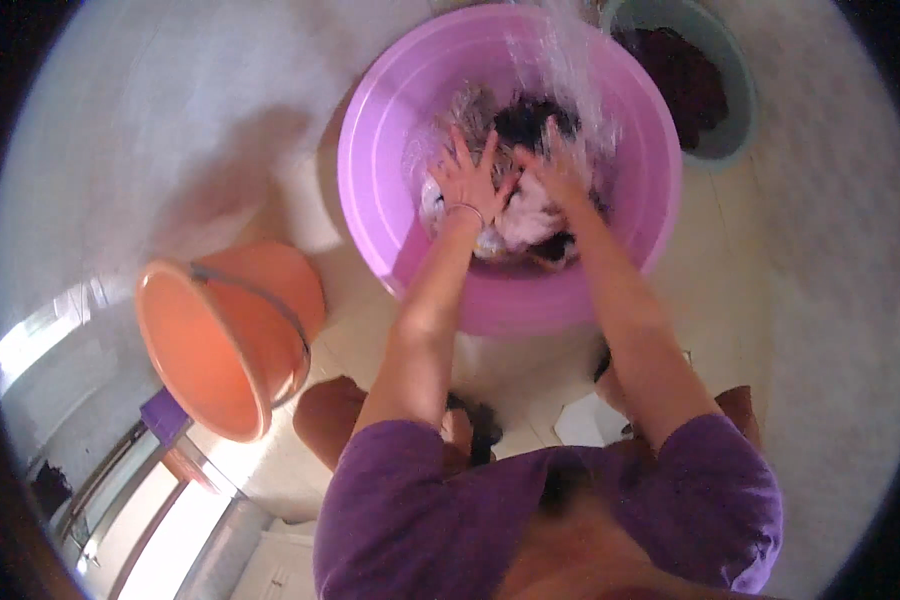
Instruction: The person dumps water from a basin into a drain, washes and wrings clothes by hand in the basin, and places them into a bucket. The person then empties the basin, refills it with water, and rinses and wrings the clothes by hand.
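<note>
A large pink plastic tub (375, 172) stands before me with wet clothes (529, 214) in it, some pale pink, some black, some greyish. Water (566, 56) streams down into its far side. My left hand (469, 176), with a thin bangle at the wrist, lies on the clothes with its fingers spread. Close beside it on the right, my right hand (559, 172) rests on the pale pink and black cloth, fingers apart and somewhat blurred. Neither hand grips anything that I can see.
An orange bucket (285, 277) with a grey handle stands to the left. Behind the tub on the right is a grey-green tub (742, 97) holding dark red cloth (682, 82). A small purple container (165, 416) is at the lower left. Walls rise at both sides.
</note>
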Tool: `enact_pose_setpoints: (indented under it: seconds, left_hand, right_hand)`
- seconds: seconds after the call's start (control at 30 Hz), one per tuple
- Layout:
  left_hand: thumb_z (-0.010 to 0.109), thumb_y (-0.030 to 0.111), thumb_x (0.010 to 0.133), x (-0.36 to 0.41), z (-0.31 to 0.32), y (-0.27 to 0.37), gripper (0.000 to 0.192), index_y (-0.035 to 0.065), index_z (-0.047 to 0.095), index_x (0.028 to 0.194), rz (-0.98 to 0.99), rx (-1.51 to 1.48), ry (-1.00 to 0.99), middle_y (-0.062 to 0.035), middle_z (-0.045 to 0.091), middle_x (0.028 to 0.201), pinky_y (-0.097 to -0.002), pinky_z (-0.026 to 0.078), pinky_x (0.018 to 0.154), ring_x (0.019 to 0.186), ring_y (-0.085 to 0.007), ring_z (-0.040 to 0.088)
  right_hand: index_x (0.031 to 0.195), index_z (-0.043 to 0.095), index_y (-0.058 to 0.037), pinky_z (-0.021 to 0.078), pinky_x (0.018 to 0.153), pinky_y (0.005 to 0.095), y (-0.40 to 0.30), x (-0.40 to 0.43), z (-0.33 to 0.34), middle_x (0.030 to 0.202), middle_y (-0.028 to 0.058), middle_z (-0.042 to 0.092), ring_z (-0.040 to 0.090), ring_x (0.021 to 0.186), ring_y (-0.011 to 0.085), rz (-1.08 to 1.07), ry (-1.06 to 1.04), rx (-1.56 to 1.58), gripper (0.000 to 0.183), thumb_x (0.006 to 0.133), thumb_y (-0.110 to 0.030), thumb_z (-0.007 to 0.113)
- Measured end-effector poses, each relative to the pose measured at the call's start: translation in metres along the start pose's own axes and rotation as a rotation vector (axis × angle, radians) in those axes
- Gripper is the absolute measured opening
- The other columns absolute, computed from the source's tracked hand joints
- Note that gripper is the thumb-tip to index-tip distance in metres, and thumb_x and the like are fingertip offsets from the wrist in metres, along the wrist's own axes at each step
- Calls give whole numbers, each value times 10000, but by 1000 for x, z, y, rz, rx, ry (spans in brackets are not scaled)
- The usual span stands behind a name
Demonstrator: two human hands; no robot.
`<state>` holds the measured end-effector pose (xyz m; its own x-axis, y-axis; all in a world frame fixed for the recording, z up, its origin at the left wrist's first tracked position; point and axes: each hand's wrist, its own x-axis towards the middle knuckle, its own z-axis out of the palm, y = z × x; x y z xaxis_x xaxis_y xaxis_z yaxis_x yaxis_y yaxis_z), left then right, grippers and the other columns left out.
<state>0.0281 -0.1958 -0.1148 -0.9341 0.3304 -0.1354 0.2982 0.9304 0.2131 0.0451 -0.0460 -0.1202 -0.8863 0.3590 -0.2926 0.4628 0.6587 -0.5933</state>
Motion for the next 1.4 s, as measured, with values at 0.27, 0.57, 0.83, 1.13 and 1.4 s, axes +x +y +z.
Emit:
enact_pose_setpoints:
  seconds: [0.27, 0.57, 0.83, 1.13, 1.4]
  left_hand:
    - [423, 237, 798, 35, 23, -26, 359, 104, 465, 1128, -137, -253, -274, -185, 341, 1231, -446, 281, 941, 1145, -352, 335]
    - [414, 284, 810, 71, -5, -30, 331, 90, 536, 1049, -108, -225, -119, -141, 526, 1058, -431, 377, 880, 947, -299, 537]
    - [313, 459, 825, 42, -6, -10, 490, 118, 544, 1090, -489, -371, -168, -170, 530, 1083, -378, 360, 902, 1029, -316, 487]
    - [386, 372, 836, -23, -17, 73, 353, 286, 473, 1168, 14, -91, -97, -138, 293, 1324, -569, 174, 950, 1216, -411, 200]
    - [457, 371, 794, -65, -8, 114, 418, 348, 413, 1209, 74, -216, -67, -172, 261, 1327, -537, 221, 951, 1231, -427, 158]
  right_hand:
    - [1264, 362, -155, 255, 913, 534, -70, 5, -7, 1258, 243, 321, 311, 1148, 401, -224, -340, -255, 657, 768, -586, 374]
    - [1008, 524, 17, 409, 796, 443, -75, 51, 14, 876, 234, 572, 540, 824, 433, -338, -36, -82, 572, 822, -496, 354]
    - [991, 553, -2, 403, 824, 397, 2, 63, -6, 890, 249, 570, 539, 910, 374, -228, -190, -328, 485, 835, -416, 355]
    - [830, 597, 6, 428, 587, 358, 8, 30, -102, 708, 166, 596, 568, 637, 258, -638, -1085, -555, 363, 679, -322, 560]
    - [917, 613, -55, 443, 717, 370, 7, 74, -39, 843, 145, 615, 582, 833, 282, -509, -502, -320, 359, 729, -350, 531]
